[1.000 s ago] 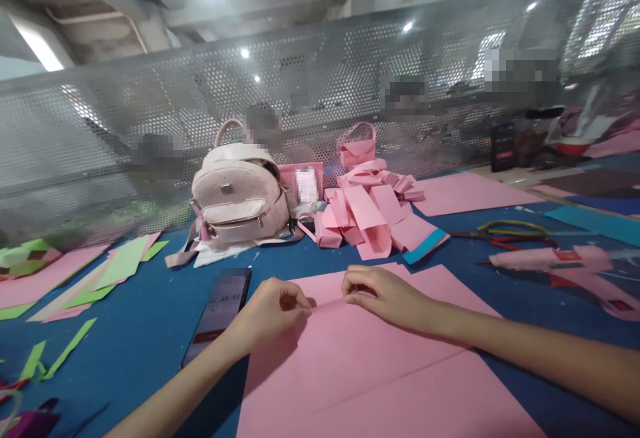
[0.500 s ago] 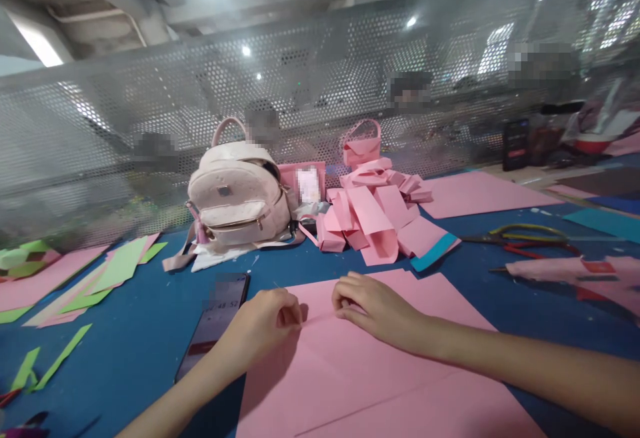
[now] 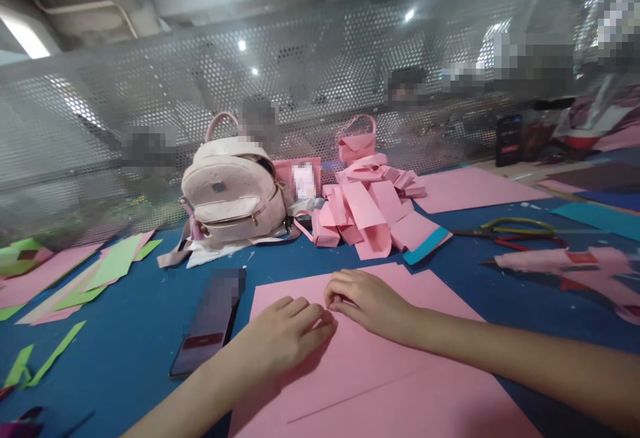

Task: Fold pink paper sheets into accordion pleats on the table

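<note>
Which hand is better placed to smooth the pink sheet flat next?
Probably the left hand: it lies flat, palm down, on the pink sheet. The right hand has its fingers curled on it.

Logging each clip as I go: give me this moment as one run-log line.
left hand: flat on pink paper sheet | right hand: curled, fingertips on same sheet | phone: on blue table, left of sheet

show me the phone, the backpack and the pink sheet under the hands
phone (image 3: 207, 321), head view, screen middle
backpack (image 3: 233, 201), head view, front pocket
pink sheet (image 3: 360, 365), head view, bare middle part
</note>
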### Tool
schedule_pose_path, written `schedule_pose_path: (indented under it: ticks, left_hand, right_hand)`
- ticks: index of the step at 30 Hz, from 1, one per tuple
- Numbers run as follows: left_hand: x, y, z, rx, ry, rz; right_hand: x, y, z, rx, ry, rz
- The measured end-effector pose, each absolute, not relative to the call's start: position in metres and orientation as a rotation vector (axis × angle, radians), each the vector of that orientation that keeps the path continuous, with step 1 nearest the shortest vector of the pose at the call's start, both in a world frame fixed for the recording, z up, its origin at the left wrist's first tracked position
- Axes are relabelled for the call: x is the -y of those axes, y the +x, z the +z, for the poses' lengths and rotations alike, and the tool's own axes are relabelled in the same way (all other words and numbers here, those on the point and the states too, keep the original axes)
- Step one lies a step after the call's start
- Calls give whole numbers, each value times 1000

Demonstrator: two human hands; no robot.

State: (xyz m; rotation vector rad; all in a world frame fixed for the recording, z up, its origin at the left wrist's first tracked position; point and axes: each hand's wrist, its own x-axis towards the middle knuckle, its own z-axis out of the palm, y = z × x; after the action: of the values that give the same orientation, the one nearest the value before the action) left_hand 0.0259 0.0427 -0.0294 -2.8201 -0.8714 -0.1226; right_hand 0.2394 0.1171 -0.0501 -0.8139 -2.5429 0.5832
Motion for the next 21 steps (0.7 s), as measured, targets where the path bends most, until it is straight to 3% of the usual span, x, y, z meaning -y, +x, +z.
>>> schedule_pose_path:
  ticks: [7, 21]
  left_hand:
    - [-9, 22, -26, 706, -2880, -124]
    - [41, -6, -24, 957, -3198, -52]
  right_hand:
    - [-111, 241, -44, 2571, -802, 564]
    - [-106, 244, -46, 2561, -759, 543]
